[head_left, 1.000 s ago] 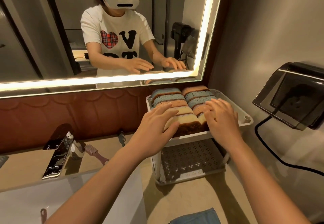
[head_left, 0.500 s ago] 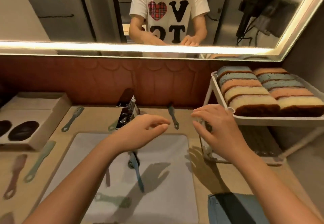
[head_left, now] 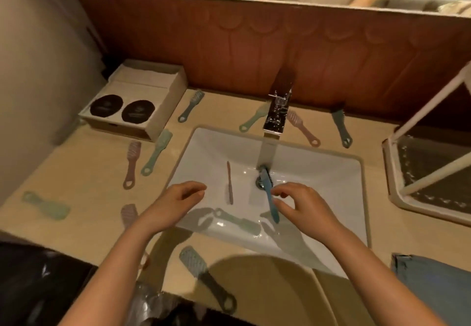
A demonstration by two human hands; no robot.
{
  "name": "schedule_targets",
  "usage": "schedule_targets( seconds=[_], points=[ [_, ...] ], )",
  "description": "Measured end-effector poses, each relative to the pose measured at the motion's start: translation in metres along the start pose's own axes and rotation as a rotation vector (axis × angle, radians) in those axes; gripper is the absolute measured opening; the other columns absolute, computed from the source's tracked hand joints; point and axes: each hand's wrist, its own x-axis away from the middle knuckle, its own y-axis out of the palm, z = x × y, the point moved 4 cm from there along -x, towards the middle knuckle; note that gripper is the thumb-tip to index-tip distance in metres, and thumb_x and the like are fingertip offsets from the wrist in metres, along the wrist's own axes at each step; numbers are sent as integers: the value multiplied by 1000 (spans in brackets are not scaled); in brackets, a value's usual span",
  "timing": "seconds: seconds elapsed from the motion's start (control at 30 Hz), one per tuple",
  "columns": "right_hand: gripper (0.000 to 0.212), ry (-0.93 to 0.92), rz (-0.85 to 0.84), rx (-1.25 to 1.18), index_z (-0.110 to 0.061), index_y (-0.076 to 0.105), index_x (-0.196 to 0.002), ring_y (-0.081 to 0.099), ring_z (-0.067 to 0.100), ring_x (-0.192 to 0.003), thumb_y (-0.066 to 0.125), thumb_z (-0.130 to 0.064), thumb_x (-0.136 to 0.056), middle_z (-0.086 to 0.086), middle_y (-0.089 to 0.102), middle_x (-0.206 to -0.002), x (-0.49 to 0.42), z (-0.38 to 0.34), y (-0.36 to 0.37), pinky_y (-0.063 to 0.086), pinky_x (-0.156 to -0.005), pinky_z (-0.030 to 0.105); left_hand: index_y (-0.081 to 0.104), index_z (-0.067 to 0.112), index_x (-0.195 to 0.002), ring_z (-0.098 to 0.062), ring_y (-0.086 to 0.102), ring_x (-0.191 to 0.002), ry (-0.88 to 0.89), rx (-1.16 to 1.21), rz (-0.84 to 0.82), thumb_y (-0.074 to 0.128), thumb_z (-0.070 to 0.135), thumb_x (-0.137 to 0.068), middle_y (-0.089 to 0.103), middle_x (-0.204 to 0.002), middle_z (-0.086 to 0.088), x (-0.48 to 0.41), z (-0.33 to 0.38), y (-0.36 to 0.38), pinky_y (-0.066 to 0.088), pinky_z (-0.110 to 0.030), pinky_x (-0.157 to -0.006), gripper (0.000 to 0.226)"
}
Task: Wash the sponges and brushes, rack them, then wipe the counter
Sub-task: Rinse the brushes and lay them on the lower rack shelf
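Two hands hover over the sink [head_left: 326,180], the right hand [head_left: 303,208] beside the blue brush [head_left: 267,188].
One brush, the blue brush, lies in the basin with its head over the drain below the faucet [head_left: 279,111] and its handle pointing toward the person; the right hand's curled index finger and thumb sit at that handle, but whether they pinch it or only come close cannot be told; the left hand [head_left: 175,203] hangs above the basin's near-left edge, fingers loosely curled, grasping nothing; a pink brush [head_left: 230,185] and a green brush [head_left: 239,222] also lie in the basin; more brushes are scattered on the counter [head_left: 89,172]; the rack [head_left: 397,177] stands to the right.
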Motion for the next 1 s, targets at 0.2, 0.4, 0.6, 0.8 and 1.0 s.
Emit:
schedule_targets(
  seconds=[0.2,0.4,0.6,0.8,1.0],
  points=[
    [31,74,-242,-71,-25,60,-118,57,11,-101,51,-39,-91,-5,63,-118,-7,-31,84,45,-81,25,40,16,-138,-25,22,-139,-312,-141,349,56,29,-91,30,-149,-9,26,-96,-18,21,-30,-108,51],
    [61,96,-432,-5,-29,38,-138,38,17,-130,54,-55,-85,-4,40,-146,-14,-61,148,33,-108,35,27,11,-143,-33,23,-136,-519,-125,532,66,42,-81,27,-148,-13,35,-141,-35,25,-46,-109,79],
    [83,42,-490,84,-30,34,-138,45,18,-120,65,-64,-69,-2,49,-134,-17,-84,169,39,-101,37,41,6,-123,-34,36,-123,-642,-160,615,68,55,-72,42,-129,-15,36,-157,-36,32,-44,-100,77],
    [62,35,-488,152,-22,46,-124,51,20,-108,64,-57,-76,1,55,-121,-22,-96,168,43,-93,35,48,2,-117,-35,42,-117,-673,-302,592,62,58,-75,51,-122,-18,34,-163,-39,33,-42,-94,71],
    [39,85,-443,71,-24,53,-119,55,16,-103,55,-47,-87,-2,60,-117,-24,-93,167,47,-88,31,54,3,-111,-36,47,-113,-671,-288,548,60,50,-81,57,-117,-18,30,-168,-43,34,-42,-91,56]
  ],
)
